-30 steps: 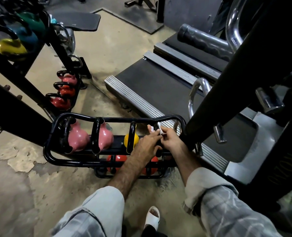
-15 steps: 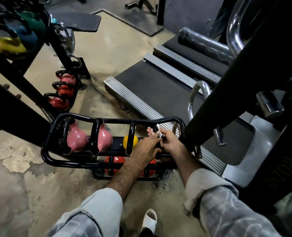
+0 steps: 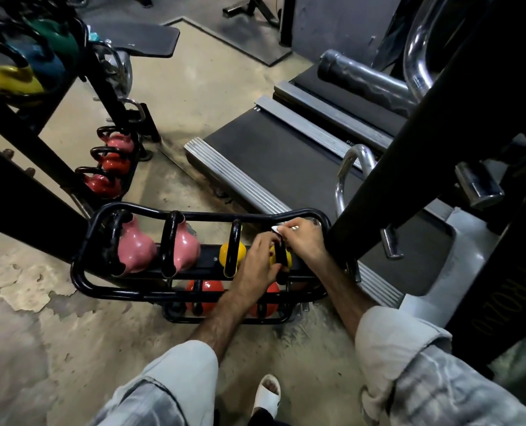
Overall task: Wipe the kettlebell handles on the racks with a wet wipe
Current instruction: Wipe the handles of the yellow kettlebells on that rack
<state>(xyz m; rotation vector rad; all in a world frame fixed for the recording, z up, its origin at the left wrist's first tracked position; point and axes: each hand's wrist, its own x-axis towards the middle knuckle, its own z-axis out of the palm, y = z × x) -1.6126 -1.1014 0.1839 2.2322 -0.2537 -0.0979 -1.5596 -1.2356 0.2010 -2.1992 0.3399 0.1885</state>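
Setting: gym floor (image 3: pixel 55 348), low kettlebell rack (image 3: pixel 80 281).
Handle: yellow kettlebell's handle (image 3: pixel 281 259), near-to-far, rightmost on upper shelf.
Right hand (image 3: pixel 304 244): clenched on wet wipe (image 3: pixel 274 229) at far end.
Left hand (image 3: pixel 257 264): steadies kettlebell; grip form unclear.

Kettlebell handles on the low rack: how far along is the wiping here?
Done: nothing shows which handles are already wiped. In hand: both hands are at the rightmost yellow kettlebell; the left hand is at its black handle, the right hand pinches the white wipe. Possibly left: the other yellow kettlebell, two pink kettlebells, the red ones beneath.
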